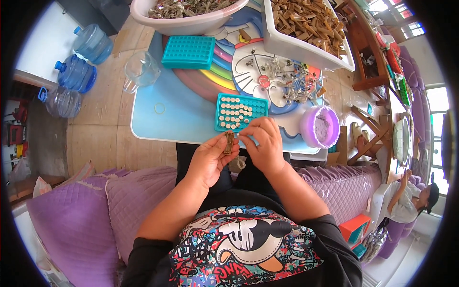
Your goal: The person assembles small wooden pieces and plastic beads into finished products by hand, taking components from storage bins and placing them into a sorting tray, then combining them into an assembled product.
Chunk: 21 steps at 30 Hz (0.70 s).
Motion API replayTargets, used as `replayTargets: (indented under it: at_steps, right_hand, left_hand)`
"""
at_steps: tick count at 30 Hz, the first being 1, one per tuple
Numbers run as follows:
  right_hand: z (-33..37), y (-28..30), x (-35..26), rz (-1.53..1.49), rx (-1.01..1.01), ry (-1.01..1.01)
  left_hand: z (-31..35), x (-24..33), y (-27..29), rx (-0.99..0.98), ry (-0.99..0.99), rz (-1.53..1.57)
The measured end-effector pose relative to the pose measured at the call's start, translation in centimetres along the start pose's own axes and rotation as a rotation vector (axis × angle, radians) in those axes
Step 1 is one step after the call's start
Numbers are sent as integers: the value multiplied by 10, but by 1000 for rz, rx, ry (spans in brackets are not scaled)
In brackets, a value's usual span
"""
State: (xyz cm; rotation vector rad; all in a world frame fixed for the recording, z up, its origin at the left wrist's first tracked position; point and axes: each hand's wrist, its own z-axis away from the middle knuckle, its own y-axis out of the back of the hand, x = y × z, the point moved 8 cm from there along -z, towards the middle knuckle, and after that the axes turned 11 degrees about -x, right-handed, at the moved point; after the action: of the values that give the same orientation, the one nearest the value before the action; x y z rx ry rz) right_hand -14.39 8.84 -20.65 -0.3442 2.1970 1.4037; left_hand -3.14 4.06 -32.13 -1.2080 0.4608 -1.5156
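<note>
My left hand [209, 160] holds a small brown, narrow rectangular piece [229, 143] upright between thumb and fingers, just over the table's near edge. Close beside it, my right hand [264, 143] is closed in a pinch on a tiny whitish bit [238, 134], too small to name. Right beyond the hands lies a teal tray [218, 125] with rows of round wells; many hold white round discs, while wells toward its right side are bare. A beige strand-like thing [237, 164] shows below my hands; whether it touches them I cannot tell.
On the cartoon-printed table [148, 117] stand a second teal tray [188, 51], a clear jug [142, 71], a purple bowl [308, 126] of grey powder and a heap of small metal-and-clear parts [296, 86]. Behind are a basin [191, 25] and a white bin [306, 50] of brown pieces. Another person [406, 203] sits at right.
</note>
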Motion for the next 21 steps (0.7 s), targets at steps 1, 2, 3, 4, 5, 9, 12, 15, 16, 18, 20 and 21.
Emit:
replayTargets:
  at_steps: [1,2,3,4,5,9,12,15,16,18,20,21]
  right_hand:
    - [1,0,-6,-37,-10,28]
    - [2,-1,-8,-36,-10,27]
    - [3,-3,-11,-19,-11,38]
    - [3,-3,-13,0,-12,49]
    - [4,-3,-13,7,-7,50]
    - [7,-2,-19,1,-29,92]
    - [7,-3,-16,-50,-44,100]
    - [4,4,3,-81,-6,30]
    - [3,5,17,-35,22,-33]
    - [0,3,34,11,49,-98]
    - [-3,-3,38,144,48,-82]
    - [-2,-4,40,143,49,-81]
  left_hand:
    - [0,0,-2,-11,-7,19]
    - [0,0,-5,-22,-14,39]
    - [1,0,-7,-23,-13,39]
    - [2,1,-10,-28,-19,41]
    - [2,1,-12,-33,-25,44]
    - [4,1,-13,-25,-13,5]
    - [2,1,-11,-26,-24,33]
    - [1,2,-10,-12,-15,-4]
    - [1,3,-11,-7,-16,1]
    - [0,3,-12,-2,-16,7]
    - [0,3,-12,-24,-17,-21]
    - [-1,3,-12,-24,-18,-22]
